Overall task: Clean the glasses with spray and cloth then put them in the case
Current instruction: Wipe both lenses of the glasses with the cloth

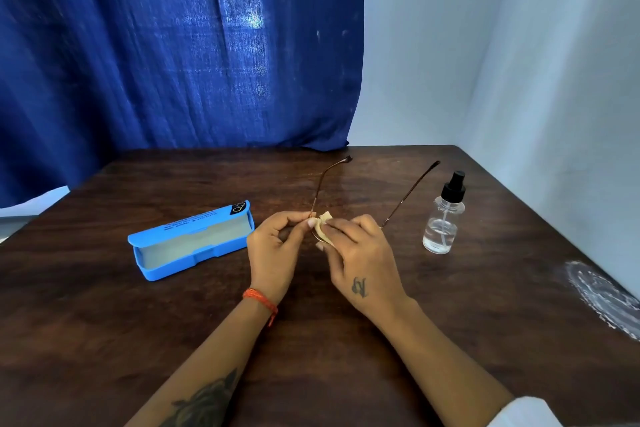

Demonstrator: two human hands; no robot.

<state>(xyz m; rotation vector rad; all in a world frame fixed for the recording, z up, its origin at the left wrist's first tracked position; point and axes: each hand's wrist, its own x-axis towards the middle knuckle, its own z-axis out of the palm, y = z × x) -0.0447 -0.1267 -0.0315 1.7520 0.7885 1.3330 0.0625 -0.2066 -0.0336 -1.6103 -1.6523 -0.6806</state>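
Thin brown-framed glasses (410, 192) are held over the middle of the dark wooden table (104, 322), their two arms unfolded and pointing away from me. My left hand (275, 253) pinches the frame at its left hinge. My right hand (360, 253) presses a small cream cloth (325, 220) onto the left lens; most of the lenses are hidden behind my fingers. The blue glasses case (190, 243) lies open to the left of my hands. A clear spray bottle (443, 215) with a black pump top stands upright to the right.
A dark blue curtain (173, 45) hangs behind the table, and a pale wall (554, 80) borders its right side. A whitish smear (602, 295) marks the table's right edge.
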